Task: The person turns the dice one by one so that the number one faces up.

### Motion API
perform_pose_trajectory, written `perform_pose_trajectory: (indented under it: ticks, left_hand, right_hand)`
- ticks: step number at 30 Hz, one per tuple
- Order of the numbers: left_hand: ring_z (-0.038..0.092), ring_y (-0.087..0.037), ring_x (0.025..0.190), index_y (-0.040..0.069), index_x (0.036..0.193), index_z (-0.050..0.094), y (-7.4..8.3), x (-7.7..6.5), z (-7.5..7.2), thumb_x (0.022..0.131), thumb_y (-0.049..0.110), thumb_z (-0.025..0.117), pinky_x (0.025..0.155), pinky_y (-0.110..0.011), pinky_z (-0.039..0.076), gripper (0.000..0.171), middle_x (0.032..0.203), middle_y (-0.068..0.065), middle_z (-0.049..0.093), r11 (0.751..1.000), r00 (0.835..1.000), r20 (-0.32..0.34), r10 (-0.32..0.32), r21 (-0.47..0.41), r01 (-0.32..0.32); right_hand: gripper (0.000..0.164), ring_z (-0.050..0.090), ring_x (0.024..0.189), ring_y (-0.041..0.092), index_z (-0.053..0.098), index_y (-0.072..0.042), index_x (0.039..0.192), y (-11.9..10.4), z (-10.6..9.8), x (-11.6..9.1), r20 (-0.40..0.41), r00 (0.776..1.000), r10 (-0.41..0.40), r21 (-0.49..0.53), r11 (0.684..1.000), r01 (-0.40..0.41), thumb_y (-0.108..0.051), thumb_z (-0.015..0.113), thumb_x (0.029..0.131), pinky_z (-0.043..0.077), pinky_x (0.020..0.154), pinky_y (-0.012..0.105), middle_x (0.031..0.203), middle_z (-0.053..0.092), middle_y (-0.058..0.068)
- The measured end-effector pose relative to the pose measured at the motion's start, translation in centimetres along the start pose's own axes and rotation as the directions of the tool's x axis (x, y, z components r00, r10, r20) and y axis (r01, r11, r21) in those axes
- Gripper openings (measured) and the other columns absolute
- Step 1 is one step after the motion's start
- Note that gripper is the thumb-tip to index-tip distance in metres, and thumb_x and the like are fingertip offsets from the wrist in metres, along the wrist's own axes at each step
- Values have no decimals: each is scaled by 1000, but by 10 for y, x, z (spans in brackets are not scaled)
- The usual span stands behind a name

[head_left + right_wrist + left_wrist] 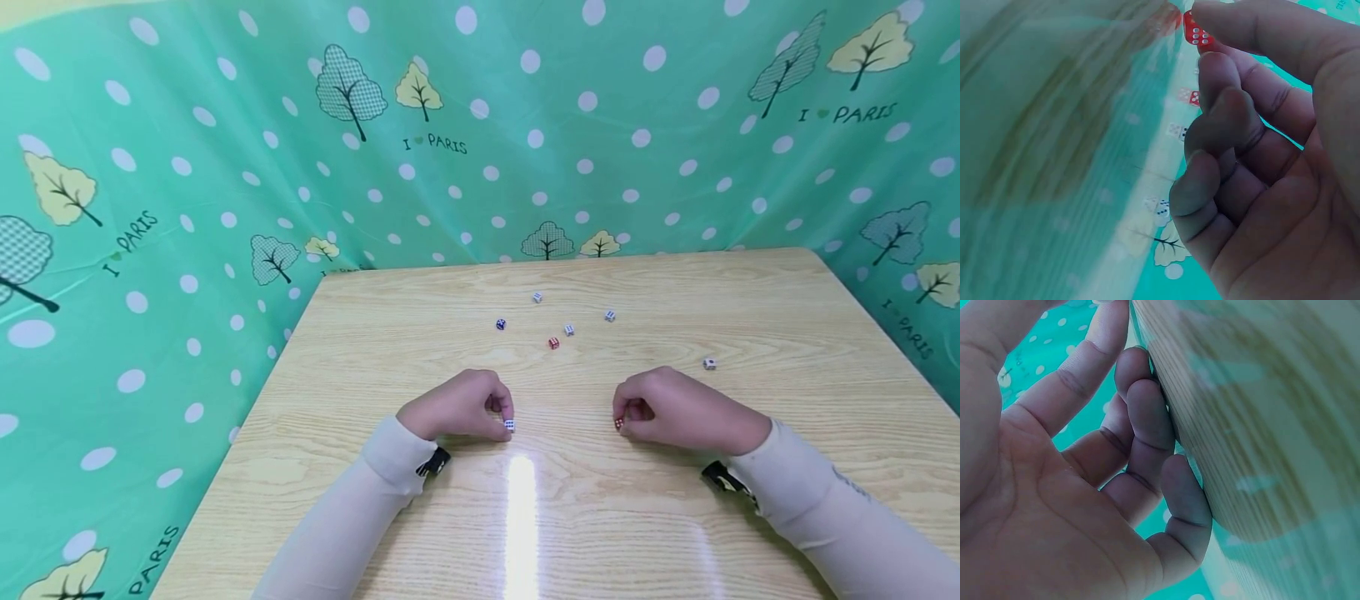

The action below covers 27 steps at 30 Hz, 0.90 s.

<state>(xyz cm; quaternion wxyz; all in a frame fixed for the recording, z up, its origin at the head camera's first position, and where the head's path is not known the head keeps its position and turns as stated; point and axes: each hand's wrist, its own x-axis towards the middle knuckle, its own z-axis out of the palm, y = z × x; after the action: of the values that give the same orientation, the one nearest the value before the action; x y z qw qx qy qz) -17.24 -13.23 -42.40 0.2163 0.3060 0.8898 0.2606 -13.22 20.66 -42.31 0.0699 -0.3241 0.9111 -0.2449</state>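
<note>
In the head view my left hand (467, 406) pinches a white die (510, 425) between thumb and forefinger, low at the tabletop. Blue pips show on its top. The left wrist view shows that hand (1085, 469) with its other fingers curled against the wood; a sliver of white at the top edge is all I see of the die. My right hand (667, 410) pinches a red die (619, 423) with white pips. In the right wrist view this red die (1197, 30) sits between thumb and forefinger, the other fingers curled below.
Farther back on the wooden table (405, 308) lie a dark blue die (501, 324), another red die (553, 342) and white dice (569, 330). One white die (710, 363) lies beyond the right wrist. A green dotted cloth (450, 183) hangs behind the table.
</note>
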Motion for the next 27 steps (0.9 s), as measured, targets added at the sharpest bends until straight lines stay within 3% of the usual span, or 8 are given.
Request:
perform_pose_trajectory:
  ticks: [19, 27]
  left_hand:
    - [54, -10, 79, 22, 76, 71, -1, 1, 0, 78, 21, 89, 74, -26, 48, 18, 78, 8, 64, 1000, 1000, 5, 9, -4, -9]
    - [55, -10, 79, 22, 76, 71, 2, -1, -2, 79, 20, 89, 74, -26, 48, 18, 79, 8, 65, 1000, 1000, 7, 3, -2, -3]
  right_hand:
    - [21, 48, 60, -1, 68, -31, 81, 9, 3, 1, 32, 999, 22, 16, 1000, -23, -15, 79, 88, 45, 60, 21, 65, 53, -17]
    - [16, 49, 67, 1, 70, -28, 86, -3, -2, -2, -10, 1000, 29, -129, 991, -30, -18, 83, 84, 45, 63, 22, 73, 54, -17]
